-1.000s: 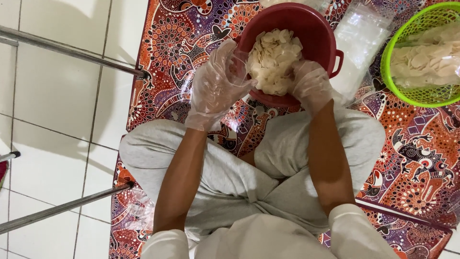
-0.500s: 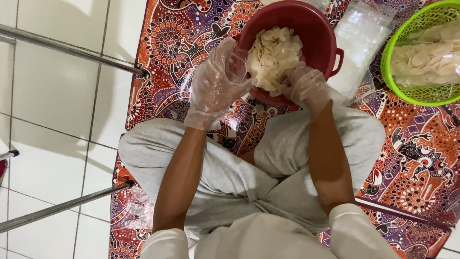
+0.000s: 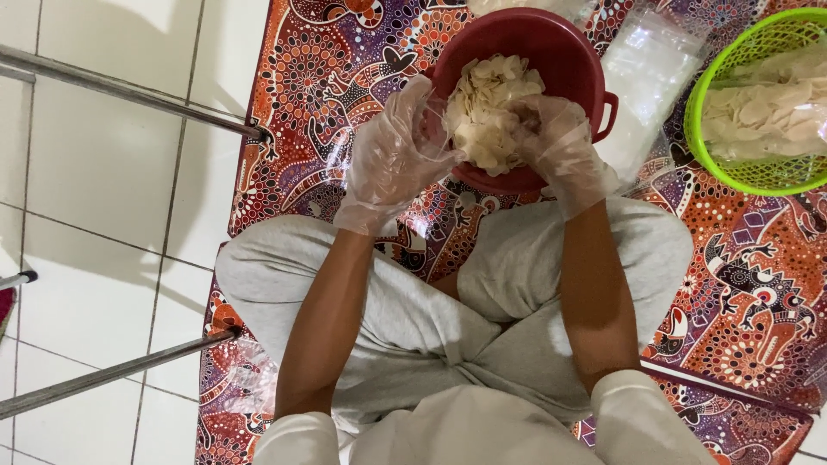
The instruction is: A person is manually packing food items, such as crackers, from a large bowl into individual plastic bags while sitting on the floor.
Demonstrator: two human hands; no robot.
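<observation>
1. Seated cross-legged on patterned mat [image 3: 345,86], red bowl [image 3: 568,52] drawn close before the knees for easy reach.
2. Left hand [image 3: 392,159], gloved, grip curled around a clear bag mouth beside the bowl rim.
3. Right hand [image 3: 560,146], grip closed on pale chips [image 3: 487,112] heaped in the bowl.
4. Green basket [image 3: 741,172] off right.
5. Since a second ago: right hand raised deeper into the heap.

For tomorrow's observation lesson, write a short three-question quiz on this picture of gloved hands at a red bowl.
1. True or false: both hands wear clear gloves.
2. Which container holds the pale chips being handled? A red bowl, B green basket.
3. What covers the floor under the person?

Key:
1. True: left hand, right hand.
2. A, the red bowl; the green basket stands apart.
3. A patterned mat on white tiles.
</observation>
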